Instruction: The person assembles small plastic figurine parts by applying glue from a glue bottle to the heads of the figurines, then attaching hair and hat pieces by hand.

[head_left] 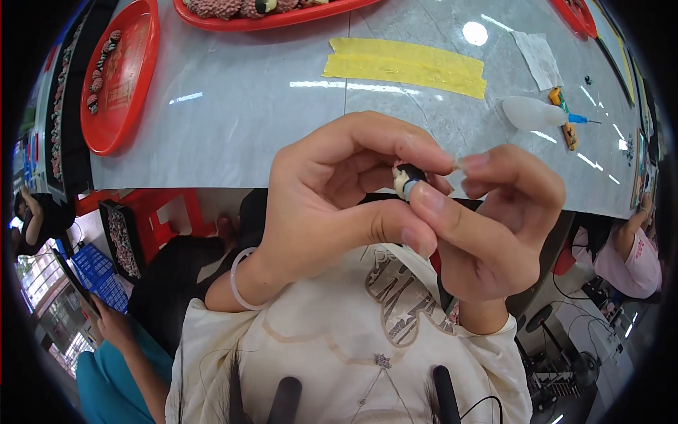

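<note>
Above my lap, near the table's front edge, a small figurine (407,177) with a black top, a cream front and a bit of pink is held between my two hands. My left hand (332,191) curls round it, its fingers bent behind the piece and its thumb below. From the other side, my right hand (501,219) presses its thumb against the figurine's lower edge. My right index finger is bent, its tip close to my left index fingertip. Fingers cover part of the figurine, so its lower end is hidden.
On the grey table (233,134) lie a red oval tray (134,106) with small figurines, another red tray (268,23) at the back, yellow tape (406,67), a white tissue (537,60), and a squeeze bottle (526,113) with a blue needle tip beside an orange-yellow tool (568,134). Other people sit nearby.
</note>
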A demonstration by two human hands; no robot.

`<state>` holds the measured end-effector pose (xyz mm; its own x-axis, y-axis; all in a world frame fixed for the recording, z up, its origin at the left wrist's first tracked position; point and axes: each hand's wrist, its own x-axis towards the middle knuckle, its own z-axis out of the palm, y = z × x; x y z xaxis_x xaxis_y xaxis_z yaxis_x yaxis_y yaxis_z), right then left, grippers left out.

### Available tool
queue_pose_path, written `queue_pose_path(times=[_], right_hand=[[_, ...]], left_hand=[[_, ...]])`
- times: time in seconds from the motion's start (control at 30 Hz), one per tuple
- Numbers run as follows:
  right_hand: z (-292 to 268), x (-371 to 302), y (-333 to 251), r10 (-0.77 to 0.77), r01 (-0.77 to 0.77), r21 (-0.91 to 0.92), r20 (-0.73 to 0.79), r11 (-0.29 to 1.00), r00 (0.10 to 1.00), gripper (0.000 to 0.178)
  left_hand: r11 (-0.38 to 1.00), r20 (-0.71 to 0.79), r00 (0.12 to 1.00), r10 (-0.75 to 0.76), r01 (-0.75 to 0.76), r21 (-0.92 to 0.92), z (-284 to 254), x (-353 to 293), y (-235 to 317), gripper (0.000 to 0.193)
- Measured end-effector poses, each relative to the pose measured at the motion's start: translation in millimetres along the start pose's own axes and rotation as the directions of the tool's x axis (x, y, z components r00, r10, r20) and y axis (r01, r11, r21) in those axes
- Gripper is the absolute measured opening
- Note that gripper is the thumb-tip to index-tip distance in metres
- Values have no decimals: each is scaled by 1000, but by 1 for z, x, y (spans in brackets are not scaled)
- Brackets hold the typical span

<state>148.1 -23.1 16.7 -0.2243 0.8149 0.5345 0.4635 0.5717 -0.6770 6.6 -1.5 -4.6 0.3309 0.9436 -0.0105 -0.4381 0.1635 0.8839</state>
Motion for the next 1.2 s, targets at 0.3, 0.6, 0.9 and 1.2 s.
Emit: queue_pose_path(times=[0.3, 0.6, 0.9, 1.2], right_hand=[[-8, -8, 16, 140, -136, 33, -185, 990, 973, 27], [-18, -17, 17, 241, -223, 102, -246, 970, 939, 25], [-25, -17, 12, 333, -312, 122, -234, 942, 913, 14], [-42, 1, 31, 366, -439, -51, -474, 897, 801, 19]], left_hand=[[881, 123, 925, 359, -380, 282, -39, 9, 28, 45], [-62, 118, 860, 497, -101, 993, -125, 43, 124, 31], [-308, 394, 798, 456, -273, 911, -108, 121, 97, 18], [484, 131, 865, 485, -389, 784, -80, 96, 100, 16]])
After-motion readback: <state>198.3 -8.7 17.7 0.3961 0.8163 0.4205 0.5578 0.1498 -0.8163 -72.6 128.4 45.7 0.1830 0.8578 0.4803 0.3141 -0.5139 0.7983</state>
